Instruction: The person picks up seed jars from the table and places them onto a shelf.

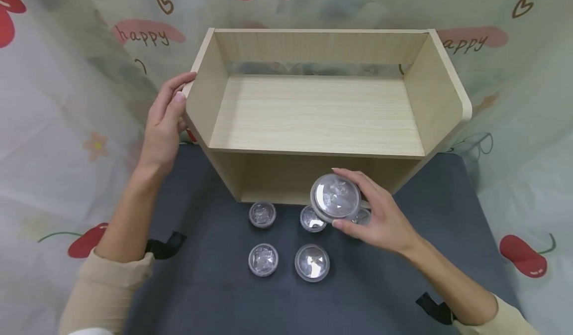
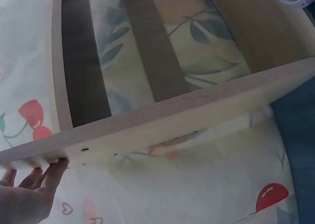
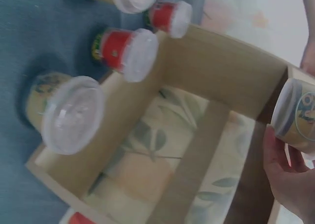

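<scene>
While extended left fingers (image 1: 171, 82) touch the shelf (image 1: 313, 116), lidded cup (image 1: 335, 195) within right fingers (image 1: 361, 179), curled round it

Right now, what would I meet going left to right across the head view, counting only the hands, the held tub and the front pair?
Left hand, front left tub, front right tub, held tub, right hand.

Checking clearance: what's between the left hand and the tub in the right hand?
In the head view, the wooden shelf: its left side panel, middle board and part of the lower compartment; no loose item shows.
</scene>
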### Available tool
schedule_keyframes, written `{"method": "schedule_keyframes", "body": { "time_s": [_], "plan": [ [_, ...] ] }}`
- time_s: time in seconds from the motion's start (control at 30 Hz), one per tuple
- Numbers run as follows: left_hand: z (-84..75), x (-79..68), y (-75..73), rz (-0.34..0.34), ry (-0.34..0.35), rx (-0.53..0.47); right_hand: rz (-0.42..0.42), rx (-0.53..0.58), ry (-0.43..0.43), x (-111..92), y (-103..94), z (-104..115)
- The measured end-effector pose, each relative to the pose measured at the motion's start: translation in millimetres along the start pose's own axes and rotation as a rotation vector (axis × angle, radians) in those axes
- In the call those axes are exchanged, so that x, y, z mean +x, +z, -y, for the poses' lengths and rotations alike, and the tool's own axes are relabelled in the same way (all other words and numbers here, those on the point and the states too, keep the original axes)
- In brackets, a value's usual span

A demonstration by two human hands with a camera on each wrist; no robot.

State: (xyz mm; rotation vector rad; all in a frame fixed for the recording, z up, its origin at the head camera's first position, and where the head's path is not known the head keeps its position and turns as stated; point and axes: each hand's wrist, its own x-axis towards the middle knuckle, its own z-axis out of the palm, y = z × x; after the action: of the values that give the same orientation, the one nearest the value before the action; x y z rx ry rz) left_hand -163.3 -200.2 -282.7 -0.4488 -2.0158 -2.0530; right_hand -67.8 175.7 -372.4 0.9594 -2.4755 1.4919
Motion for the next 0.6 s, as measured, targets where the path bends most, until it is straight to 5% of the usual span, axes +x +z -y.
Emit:
{"method": "schedule_keyframes", "body": {
  "time_s": [0.6],
  "plan": [
    [-1.6,0.2,0.5,0.019,-0.034,0.011,0.004,-0.002,-0.014,46,-11.3,29]
  ]
}}
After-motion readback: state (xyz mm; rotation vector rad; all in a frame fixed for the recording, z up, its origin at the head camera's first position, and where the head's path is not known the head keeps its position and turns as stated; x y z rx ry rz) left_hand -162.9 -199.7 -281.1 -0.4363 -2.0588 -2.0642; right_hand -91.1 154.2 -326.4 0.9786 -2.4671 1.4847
